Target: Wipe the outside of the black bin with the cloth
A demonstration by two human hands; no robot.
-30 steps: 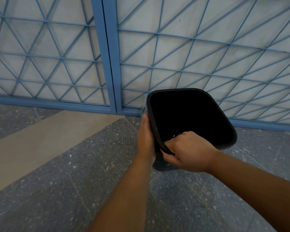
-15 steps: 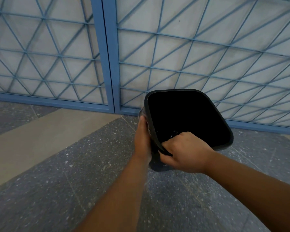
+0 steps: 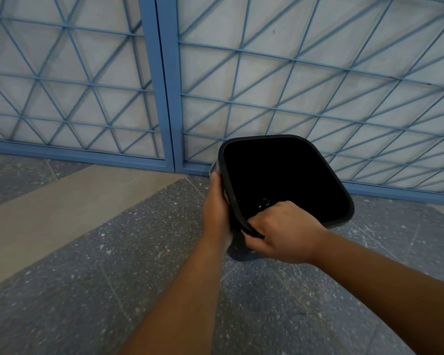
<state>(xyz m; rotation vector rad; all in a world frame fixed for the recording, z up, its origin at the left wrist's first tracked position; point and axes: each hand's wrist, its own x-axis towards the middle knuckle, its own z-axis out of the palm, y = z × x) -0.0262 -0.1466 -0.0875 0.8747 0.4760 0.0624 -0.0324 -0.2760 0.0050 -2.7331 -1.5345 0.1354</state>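
Both hands are working on the black bin, which is being held up off the speckled floor in front of the blue lattice gate. The right hand is gripping the near corner of the rim, fingers curled over the edge into the dark inside and thumb underneath. The left hand is lying against the bin's left outer wall with its fingers reaching up along it; a sliver of something pale and blurred is showing between palm and wall, probably the cloth, though I cannot tell for sure, nor whether the fingers are pinching it or merely pressing it flat. To my eye the wiping of that left side is under way. To do it well, the right hand should be keeping the rim steady while the left is pressing evenly and stroking along the wall from rim toward base, then turning the bin so each remaining side comes round. The bin is tilting its open mouth up and back toward the person, its base pointing away and down toward the foot of the gate, so its long axis is running obliquely.
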